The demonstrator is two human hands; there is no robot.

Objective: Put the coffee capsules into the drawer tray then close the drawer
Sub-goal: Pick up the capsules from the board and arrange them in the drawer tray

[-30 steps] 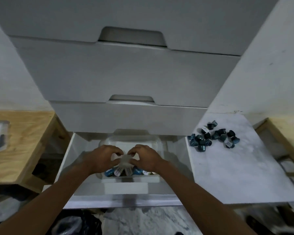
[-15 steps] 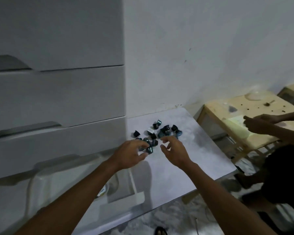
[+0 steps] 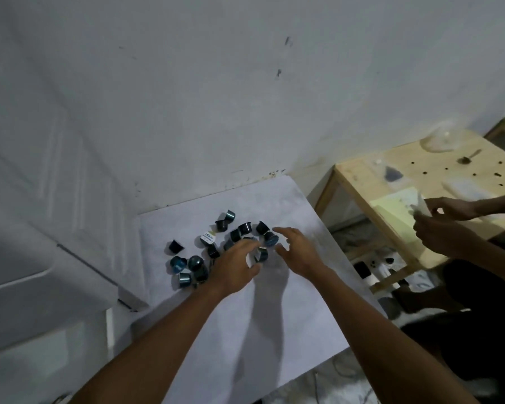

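Note:
Several dark blue and black coffee capsules (image 3: 197,262) lie scattered on a white marble slab (image 3: 274,330). My left hand (image 3: 235,266) reaches into the pile, its thumb and curled fingers pinching one capsule (image 3: 261,254). Just to its right, my right hand (image 3: 299,252) hovers over the pile's right edge with fingers spread, close to a blue capsule (image 3: 270,238). The white drawer unit (image 3: 41,228) stands blurred at the left, with the open drawer's rim (image 3: 109,330) at the lower left. The tray is not visible.
The slab butts against a white wall at the back. To the right stands a low wooden table (image 3: 438,182) carrying a glass bowl and small items. Another person's hands (image 3: 446,225) work over it at the right edge.
My view swung right, from the open drawer and tray to the capsule pile. Both hands left the tray and came to the pile; the left now pinches a capsule.

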